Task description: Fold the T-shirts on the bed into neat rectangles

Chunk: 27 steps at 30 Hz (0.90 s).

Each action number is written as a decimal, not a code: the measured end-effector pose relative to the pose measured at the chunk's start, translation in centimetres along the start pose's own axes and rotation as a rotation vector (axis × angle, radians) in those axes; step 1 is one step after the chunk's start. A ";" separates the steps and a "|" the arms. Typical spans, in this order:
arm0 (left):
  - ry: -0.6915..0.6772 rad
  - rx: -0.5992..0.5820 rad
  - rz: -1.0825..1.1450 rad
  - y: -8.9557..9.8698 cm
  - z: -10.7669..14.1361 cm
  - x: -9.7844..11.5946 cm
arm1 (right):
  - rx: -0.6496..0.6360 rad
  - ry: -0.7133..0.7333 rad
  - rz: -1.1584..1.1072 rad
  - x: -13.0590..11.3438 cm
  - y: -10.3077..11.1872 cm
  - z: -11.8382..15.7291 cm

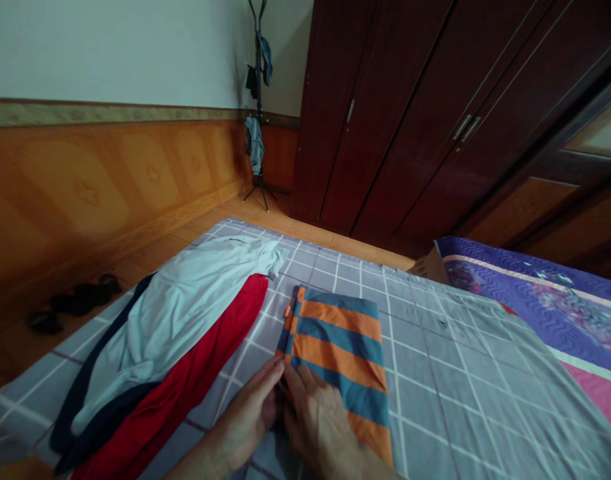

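An orange and grey-blue striped garment (340, 333) lies folded into a flat rectangle on the bed, with a small orange tag on its left edge. My left hand (250, 410) is closed at the near left edge of the garment, its thumb and fingers pinching the fabric. Right beside it, my right hand (318, 410) bends its fingers over the same edge, close to the left thumb. The fingertips of both hands are partly hidden where they meet the cloth.
To the left lies a pile of clothes: a white garment (185, 313), a red one (200, 373) and dark blue cloth. All rest on a grey checked bedsheet (425, 373). A purple floral mattress (535, 293) is at right, a dark wardrobe (385, 120) and coat rack (258, 100) behind.
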<state>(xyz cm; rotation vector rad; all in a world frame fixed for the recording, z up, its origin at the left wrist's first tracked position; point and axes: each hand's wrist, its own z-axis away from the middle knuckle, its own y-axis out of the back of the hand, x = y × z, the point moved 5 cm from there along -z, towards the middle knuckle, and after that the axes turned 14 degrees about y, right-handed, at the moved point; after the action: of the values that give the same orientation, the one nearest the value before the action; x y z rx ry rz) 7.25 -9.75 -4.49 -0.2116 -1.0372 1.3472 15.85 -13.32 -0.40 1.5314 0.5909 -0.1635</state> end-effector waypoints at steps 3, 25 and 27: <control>-0.023 -0.050 -0.102 -1.0 0.3 0.3 | 0.024 0.021 0.049 0.6 -0.1 1.9; -0.231 0.283 -0.618 1.2 -0.1 3.0 | 0.319 0.299 0.337 -0.3 -1.0 4.4; -0.245 0.320 -0.674 1.5 0.0 3.1 | 0.330 0.299 0.324 -0.3 -1.0 4.4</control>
<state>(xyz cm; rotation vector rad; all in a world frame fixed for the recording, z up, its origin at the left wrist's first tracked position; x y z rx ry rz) 5.80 -6.66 -4.02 0.5158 -0.9553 0.9061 16.26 -17.70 -1.44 1.9691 0.5582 0.2311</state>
